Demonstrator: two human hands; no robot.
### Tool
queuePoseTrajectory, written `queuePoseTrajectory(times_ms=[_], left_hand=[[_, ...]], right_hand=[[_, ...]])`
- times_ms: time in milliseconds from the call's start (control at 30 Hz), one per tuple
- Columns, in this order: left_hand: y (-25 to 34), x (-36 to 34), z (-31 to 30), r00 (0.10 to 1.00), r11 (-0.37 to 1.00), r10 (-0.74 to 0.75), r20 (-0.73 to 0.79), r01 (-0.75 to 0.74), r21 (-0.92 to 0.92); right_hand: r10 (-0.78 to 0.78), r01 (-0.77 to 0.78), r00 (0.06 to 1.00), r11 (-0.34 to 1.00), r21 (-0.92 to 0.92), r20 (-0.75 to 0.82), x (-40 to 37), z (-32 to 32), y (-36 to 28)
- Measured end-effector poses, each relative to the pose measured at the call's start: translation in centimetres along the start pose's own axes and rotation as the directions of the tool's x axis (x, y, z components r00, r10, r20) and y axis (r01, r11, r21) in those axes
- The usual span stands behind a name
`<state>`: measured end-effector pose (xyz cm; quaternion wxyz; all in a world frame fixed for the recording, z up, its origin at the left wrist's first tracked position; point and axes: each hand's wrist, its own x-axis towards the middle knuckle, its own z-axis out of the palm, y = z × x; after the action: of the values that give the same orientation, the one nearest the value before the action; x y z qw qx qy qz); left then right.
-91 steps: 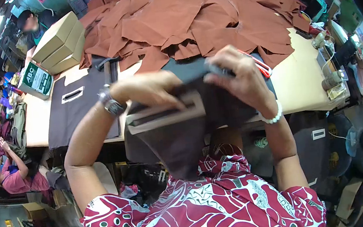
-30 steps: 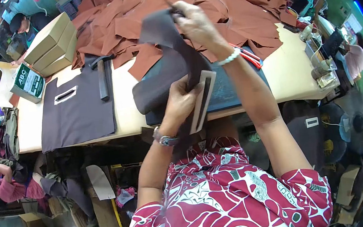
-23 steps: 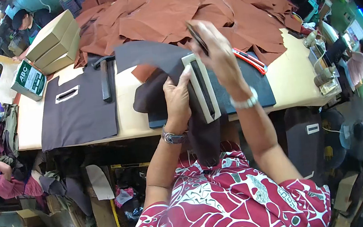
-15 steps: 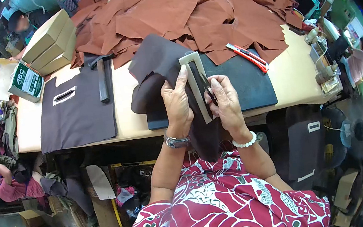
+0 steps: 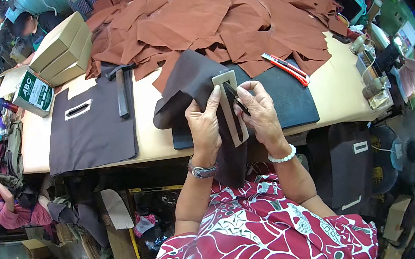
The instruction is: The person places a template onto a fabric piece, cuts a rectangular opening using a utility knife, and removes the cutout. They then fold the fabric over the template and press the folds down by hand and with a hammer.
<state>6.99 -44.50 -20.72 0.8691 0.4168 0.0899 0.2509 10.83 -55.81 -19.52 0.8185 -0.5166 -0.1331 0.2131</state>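
Up over the table's front edge, my left hand [image 5: 204, 130] grips a floppy dark brown leather piece [image 5: 187, 72], thumb pressed on the beige rectangular frame [image 5: 227, 119] fixed to it. A long slot runs down inside that frame. My right hand [image 5: 264, 117] is closed around small dark snips [image 5: 233, 94], whose pointed blades lie at the slot's upper part. Whether the blades are cutting is too small to tell. Below my hands the leather's lower end hangs toward my lap. Behind them is a dark cutting board [image 5: 287, 104], with a red utility knife [image 5: 288, 69] on it.
To the left, another dark leather piece [image 5: 92, 143] with a framed slot lies flat, a hammer [image 5: 122, 93] at its edge. Reddish-brown leather sheets [image 5: 183, 18] are heaped behind. A green-white can [image 5: 35, 93] and cardboard boxes [image 5: 62, 46] stand at the back left. Other people sit farther off.
The leather piece has come slightly lower and its upper flap has shifted in shape. My right hand has moved a little right and tilted the snips at the slot. The view has shifted slightly.
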Motion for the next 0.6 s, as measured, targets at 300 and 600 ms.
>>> queuePoseTrajectory(times_ms=[300,600], left_hand=[[1.0,-0.8,0.7,1.000,1.000,0.028,-0.009,-0.028,-0.015],[1.3,0.3,0.6,0.998,0.994,0.032,-0.050,-0.027,0.107]], right_hand=[[0.002,-0.001,1.000,1.000,0.011,-0.021,-0.1,0.4,0.5],[-0.131,0.121,0.990,0.980,-0.156,-0.057,-0.1,0.5,1.4]])
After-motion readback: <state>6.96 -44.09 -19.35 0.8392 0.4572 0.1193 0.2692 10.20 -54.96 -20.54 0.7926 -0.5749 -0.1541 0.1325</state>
